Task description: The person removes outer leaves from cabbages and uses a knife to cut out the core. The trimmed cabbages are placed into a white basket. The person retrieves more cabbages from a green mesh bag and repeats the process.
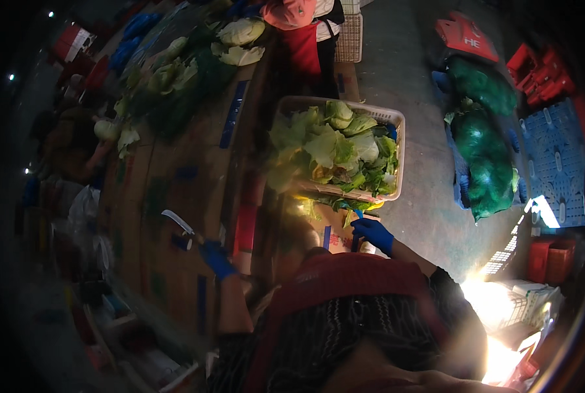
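Over the cardboard-covered table, my left hand in a blue glove grips a knife by its handle. The curved blade points to the upper left. My right hand, also in a blue glove, is just below the near edge of a pale plastic crate. A thin blue strip and a hanging leaf are by its fingertips; whether it holds either is unclear. Loose green cabbage leaves heap the crate, with a paler cabbage piece near the far side.
Cabbages and dark green netting lie on the far end of the table. A person stands beyond the crate; another works at the left. On the right are green mesh sacks, a blue plastic pallet and red crates.
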Tool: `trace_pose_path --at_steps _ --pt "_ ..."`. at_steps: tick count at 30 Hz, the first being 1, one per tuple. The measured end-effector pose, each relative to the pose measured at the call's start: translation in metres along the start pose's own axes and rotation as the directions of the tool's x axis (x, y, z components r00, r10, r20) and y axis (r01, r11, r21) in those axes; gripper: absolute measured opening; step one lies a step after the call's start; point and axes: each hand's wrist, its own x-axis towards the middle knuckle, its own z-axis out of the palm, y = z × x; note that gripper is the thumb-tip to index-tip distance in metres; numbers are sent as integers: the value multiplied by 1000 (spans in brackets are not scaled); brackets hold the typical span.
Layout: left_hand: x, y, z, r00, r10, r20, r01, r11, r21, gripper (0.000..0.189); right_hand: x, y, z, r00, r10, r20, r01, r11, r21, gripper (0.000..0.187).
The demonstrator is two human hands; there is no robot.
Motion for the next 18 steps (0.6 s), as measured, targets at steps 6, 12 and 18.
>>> trace_pose_path --at_steps 6,12,18 --pt "-83 -69 55 862 -175 476 14 947 322 18 30 -44 69 973 -123 194 90 981 170 43" --pt "-171 -123 195 370 -428 824 -161 844 511 31 46 6 47 875 -355 -328 429 883 191 30" --pt "-258 -207 315 -4 -368 930 -545 780 307 35 9 31 -81 735 -40 -677 534 650 541 27"
